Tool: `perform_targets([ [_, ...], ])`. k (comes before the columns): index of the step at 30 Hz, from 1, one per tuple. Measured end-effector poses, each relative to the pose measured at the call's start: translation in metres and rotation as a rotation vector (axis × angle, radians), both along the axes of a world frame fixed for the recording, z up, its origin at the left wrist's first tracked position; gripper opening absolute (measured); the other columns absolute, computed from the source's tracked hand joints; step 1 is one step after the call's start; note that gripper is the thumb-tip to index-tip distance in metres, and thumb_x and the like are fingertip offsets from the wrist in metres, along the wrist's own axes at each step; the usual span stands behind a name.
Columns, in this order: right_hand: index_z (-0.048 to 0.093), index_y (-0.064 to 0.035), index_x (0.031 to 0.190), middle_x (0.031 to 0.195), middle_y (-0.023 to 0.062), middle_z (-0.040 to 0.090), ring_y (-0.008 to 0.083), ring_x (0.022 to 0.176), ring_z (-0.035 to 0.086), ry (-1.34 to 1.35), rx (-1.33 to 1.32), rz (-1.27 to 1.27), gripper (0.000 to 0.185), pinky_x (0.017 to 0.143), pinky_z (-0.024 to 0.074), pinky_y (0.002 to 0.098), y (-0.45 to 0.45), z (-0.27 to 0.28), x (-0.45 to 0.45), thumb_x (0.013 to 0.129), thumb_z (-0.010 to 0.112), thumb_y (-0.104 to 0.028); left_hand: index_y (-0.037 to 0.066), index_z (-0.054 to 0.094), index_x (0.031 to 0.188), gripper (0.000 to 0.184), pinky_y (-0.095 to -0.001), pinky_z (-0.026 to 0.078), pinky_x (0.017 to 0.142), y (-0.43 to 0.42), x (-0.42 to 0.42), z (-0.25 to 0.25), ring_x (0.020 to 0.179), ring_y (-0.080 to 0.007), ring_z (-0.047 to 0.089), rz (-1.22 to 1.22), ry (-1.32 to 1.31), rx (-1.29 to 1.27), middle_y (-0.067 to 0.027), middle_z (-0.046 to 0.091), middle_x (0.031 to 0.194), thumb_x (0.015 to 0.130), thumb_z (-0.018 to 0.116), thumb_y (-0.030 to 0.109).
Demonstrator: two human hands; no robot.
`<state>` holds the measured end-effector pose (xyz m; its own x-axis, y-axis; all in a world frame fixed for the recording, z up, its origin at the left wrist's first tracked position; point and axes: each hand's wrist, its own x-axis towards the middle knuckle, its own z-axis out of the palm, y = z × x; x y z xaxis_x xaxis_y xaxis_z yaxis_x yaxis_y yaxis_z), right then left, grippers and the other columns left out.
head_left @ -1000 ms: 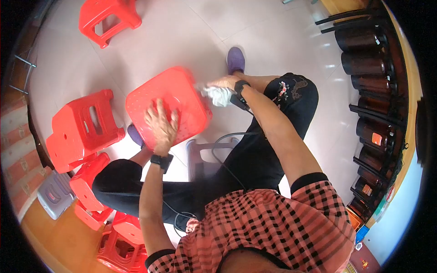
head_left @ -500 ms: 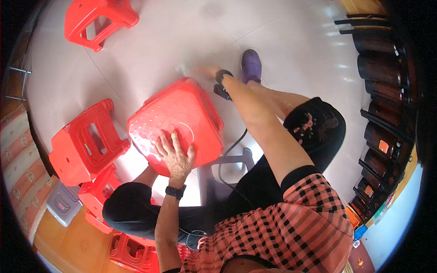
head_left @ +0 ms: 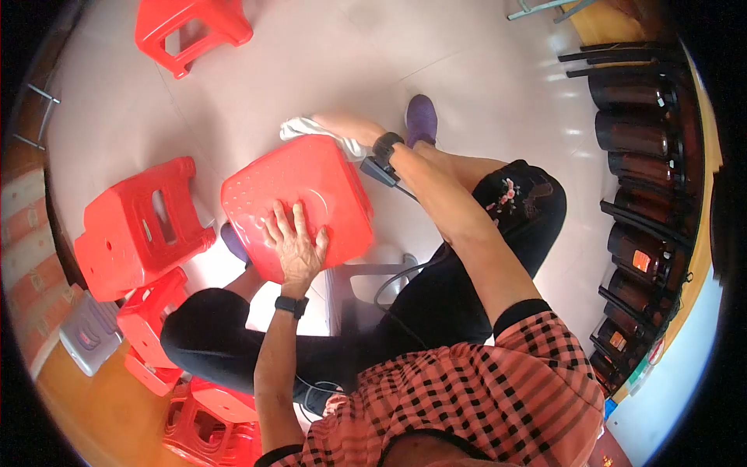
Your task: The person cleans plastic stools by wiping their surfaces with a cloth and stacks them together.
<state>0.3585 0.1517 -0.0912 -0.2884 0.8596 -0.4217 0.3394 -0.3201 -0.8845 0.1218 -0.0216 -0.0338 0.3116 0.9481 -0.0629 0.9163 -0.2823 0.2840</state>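
Observation:
A red plastic stool (head_left: 327, 187) stands between my legs, its dotted seat facing me. My left hand (head_left: 298, 253) lies flat on the seat with the fingers spread. At the far edge of the stool, my right hand (head_left: 341, 124) is on a white cloth (head_left: 298, 128), which drapes along the stool's side. The right fingers are partly hidden by the cloth. A black strap and a small dark device (head_left: 379, 171) with a cable sit at my right wrist.
Another red stool (head_left: 128, 257) stands close on the left, with several more below it. One red stool (head_left: 187, 27) is farther off at the top left. A grey plastic stool (head_left: 89, 335) is at lower left. Dark brown containers (head_left: 634, 132) line the right side.
My right hand and the cloth have come in against the far side of the stool, and the cloth shows more plainly. My left hand stays flat on the seat.

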Motion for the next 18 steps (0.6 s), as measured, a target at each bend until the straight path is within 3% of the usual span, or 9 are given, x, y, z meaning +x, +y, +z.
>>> perform_targets([
  [4, 0.065, -0.0099, 0.110, 0.109, 0.0171, 0.063, 0.0331, 0.095, 0.062, -0.187, 0.030, -0.090, 0.044, 0.083, 0.0483, 0.0405, -0.009, 0.023, -0.024, 0.085, 0.055, -0.045, 0.007, 0.042, 0.137, 0.070, -0.0623, 0.015, 0.107, 0.001, 0.000, 0.005, 0.126, -0.0507, 0.028, 0.010, -0.010, 0.016, -0.0274, 0.027, 0.145, 0.081, 0.056, 0.046],
  [8, 0.064, -0.0175, 0.104, 0.098, 0.0119, 0.058, 0.0340, 0.092, 0.057, -0.520, 0.662, -0.079, 0.030, 0.079, 0.0460, 0.0456, -0.044, 0.011, -0.044, 0.077, 0.066, -0.032, 0.007, 0.042, 0.136, 0.069, -0.0617, 0.016, 0.107, 0.000, -0.001, -0.002, 0.126, -0.0486, 0.029, 0.020, -0.032, 0.067, -0.0254, 0.028, 0.144, 0.080, 0.057, 0.045],
  [10, 0.062, -0.0180, 0.103, 0.101, 0.0103, 0.055, 0.0341, 0.093, 0.054, -0.585, 0.846, -0.178, 0.030, 0.078, 0.0449, 0.0469, -0.085, 0.082, -0.058, 0.075, 0.068, -0.027, 0.006, 0.044, 0.135, 0.068, -0.0615, 0.016, 0.107, 0.001, -0.001, 0.000, 0.126, -0.0482, 0.029, 0.015, -0.052, 0.062, -0.0270, 0.029, 0.143, 0.081, 0.056, 0.045],
  [13, 0.060, -0.0192, 0.108, 0.105, 0.0106, 0.053, 0.0336, 0.104, 0.051, -0.662, 0.687, -0.089, 0.034, 0.087, 0.0430, 0.0450, -0.120, 0.103, -0.067, 0.075, 0.068, -0.020, 0.006, 0.045, 0.134, 0.067, -0.0611, 0.019, 0.106, 0.000, -0.002, 0.003, 0.126, -0.0474, 0.030, 0.024, -0.138, 0.063, -0.0261, 0.030, 0.143, 0.081, 0.057, 0.044],
  [16, 0.059, -0.0195, 0.102, 0.103, 0.0091, 0.052, 0.0367, 0.097, 0.049, -0.606, 0.765, -0.064, 0.029, 0.080, 0.0434, 0.0471, -0.138, 0.094, -0.056, 0.075, 0.069, -0.021, 0.007, 0.045, 0.133, 0.064, -0.0606, 0.023, 0.104, 0.001, -0.007, 0.003, 0.124, -0.0473, 0.032, 0.039, -0.204, 0.117, -0.0261, 0.034, 0.138, 0.079, 0.061, 0.038],
  [18, 0.059, -0.0189, 0.102, 0.103, 0.0112, 0.052, 0.0380, 0.098, 0.049, -0.575, 0.674, -0.060, 0.029, 0.080, 0.0439, 0.0484, -0.141, 0.096, -0.049, 0.076, 0.069, -0.020, 0.006, 0.045, 0.132, 0.063, -0.0603, 0.025, 0.103, 0.003, -0.019, -0.001, 0.123, -0.0471, 0.033, 0.084, -0.236, 0.159, -0.0261, 0.037, 0.134, 0.079, 0.063, 0.034],
])
